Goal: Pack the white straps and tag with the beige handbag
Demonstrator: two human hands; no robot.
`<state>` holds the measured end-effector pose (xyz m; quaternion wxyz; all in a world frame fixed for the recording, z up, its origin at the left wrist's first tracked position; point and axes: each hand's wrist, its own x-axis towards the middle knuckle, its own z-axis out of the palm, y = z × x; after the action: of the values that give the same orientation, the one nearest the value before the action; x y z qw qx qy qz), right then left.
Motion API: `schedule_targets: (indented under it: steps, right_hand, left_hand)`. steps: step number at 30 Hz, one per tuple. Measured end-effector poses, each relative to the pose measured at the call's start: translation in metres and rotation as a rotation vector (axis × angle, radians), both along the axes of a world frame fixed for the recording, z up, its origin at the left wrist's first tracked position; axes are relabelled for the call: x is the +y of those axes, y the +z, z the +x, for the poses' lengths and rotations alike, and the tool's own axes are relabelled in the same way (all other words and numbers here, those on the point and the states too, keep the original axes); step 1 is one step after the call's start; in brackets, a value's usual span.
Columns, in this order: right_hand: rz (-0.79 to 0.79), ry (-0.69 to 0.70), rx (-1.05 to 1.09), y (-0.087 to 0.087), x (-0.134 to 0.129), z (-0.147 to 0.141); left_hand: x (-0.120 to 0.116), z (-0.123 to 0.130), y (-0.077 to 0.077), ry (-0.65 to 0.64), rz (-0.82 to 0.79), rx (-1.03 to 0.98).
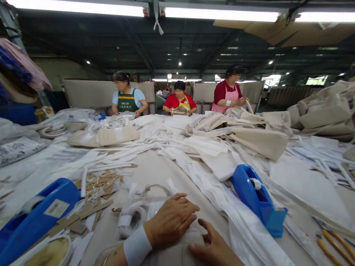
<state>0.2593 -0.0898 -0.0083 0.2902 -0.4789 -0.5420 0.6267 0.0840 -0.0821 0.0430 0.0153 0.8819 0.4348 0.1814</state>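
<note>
A beige fabric bag (190, 263) with a rounded, seamed edge lies right in front of me. My left hand (171, 219), a pale band at its wrist, reaches over the bag from the left; its fingers are bent together on the bag's far end, and their tips are partly hidden. On the right side, my right hand (213, 249) has its thumb and fingers curved around the rounded edge. The two hands' fingertips nearly meet. Beside my left hand lies a rolled strap (135, 218) in white wrapping, with a small metal clip (116, 210) near it.
Blue tape dispensers stand on the left (42, 219) and right (257, 197). Orange-handled scissors (343, 254) lie at the far right. White strips (247, 246) and brown tags (103, 184) cover parts of the table. Three co-workers (128, 101) are across it, near heaped beige fabric (343, 107).
</note>
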Motion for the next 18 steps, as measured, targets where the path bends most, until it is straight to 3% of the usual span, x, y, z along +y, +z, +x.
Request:
schedule_targets:
  steps: [3, 8, 18]
  right_hand:
    - [-0.02, -0.034, 0.083, 0.0, 0.003, -0.006]
    - [0.115, -0.117, 0.186, -0.004, -0.001, -0.019]
    - [0.479, -0.093, -0.143, -0.016, -0.002, -0.013]
  left_hand:
    - [-0.003, -0.002, 0.002, -0.044, -0.028, -0.044]
    - [-0.003, -0.003, 0.001, -0.074, -0.05, -0.058]
    - [0.006, 0.002, -0.011, -0.053, 0.029, 0.088]
